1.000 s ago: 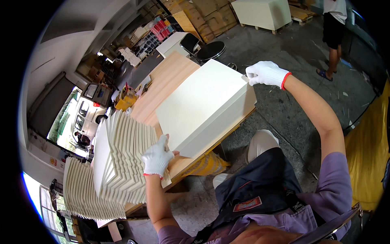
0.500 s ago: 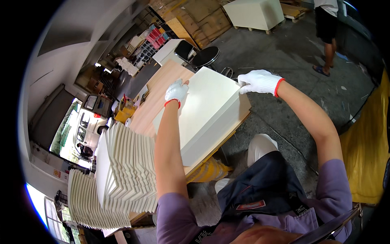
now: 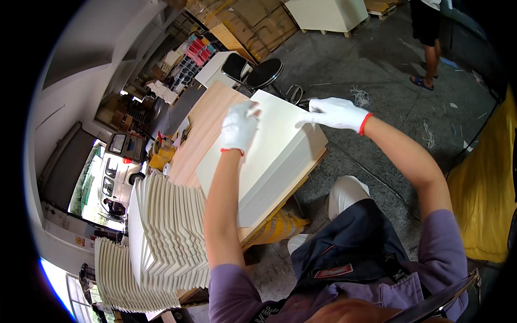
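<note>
A thick stack of large white sheets lies on the wood-topped table, its layered edge facing me. My left hand, in a white glove with a red cuff and bare fingertips, is over the stack's left side. Motion smears its fingers, so I cannot tell whether they touch the top sheet. At the stack's far right corner is my right hand, gloved alike. Its fingers stretch leftward over the corner with the thumb apart, and nothing shows between them.
Fanned piles of folded white sheets stand to the left. Beyond the stack runs the bare wooden tabletop, with a yellow container at its left edge. A black chair stands past the table; a person is at far right, near yellow sheeting.
My left hand has lifted and shifted slightly right over the stack. My right hand has moved left, from the corner's outer edge onto it. The view has shifted a little.
</note>
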### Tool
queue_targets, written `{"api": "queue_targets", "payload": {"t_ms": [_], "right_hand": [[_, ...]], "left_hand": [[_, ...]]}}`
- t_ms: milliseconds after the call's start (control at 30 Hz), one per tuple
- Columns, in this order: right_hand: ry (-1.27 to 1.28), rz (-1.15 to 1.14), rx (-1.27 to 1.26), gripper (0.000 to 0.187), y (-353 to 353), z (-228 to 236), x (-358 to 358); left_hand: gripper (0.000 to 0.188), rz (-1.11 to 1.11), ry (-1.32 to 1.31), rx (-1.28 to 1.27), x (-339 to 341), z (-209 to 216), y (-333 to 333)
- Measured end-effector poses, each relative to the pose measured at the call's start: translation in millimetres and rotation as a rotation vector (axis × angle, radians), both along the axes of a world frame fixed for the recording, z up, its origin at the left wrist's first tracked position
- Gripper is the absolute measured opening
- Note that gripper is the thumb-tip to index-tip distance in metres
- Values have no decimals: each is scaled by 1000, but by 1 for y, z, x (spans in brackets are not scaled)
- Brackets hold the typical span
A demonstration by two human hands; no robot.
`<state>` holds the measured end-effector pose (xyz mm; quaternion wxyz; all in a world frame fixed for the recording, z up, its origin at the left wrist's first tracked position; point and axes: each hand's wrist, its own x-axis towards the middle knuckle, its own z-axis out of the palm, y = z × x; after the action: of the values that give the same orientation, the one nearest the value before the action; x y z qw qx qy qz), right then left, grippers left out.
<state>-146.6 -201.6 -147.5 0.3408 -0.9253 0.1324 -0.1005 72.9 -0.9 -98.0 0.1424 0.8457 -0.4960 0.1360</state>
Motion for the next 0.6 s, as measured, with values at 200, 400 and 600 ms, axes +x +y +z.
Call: {"api": "queue_targets", "payload": {"t_ms": [200,400,600], "right_hand": [[-495,-90,-614,52,10,0,18],[-430,-9,-158,58,19,13,52],[-520,-132,330,61,33,-10,61]], "left_hand": [[28,-57,318,63,-43,-9,4],[30,-149,171,-50,-48,-32,6],[32,-293,697,-298,-41,-47,9]]}}
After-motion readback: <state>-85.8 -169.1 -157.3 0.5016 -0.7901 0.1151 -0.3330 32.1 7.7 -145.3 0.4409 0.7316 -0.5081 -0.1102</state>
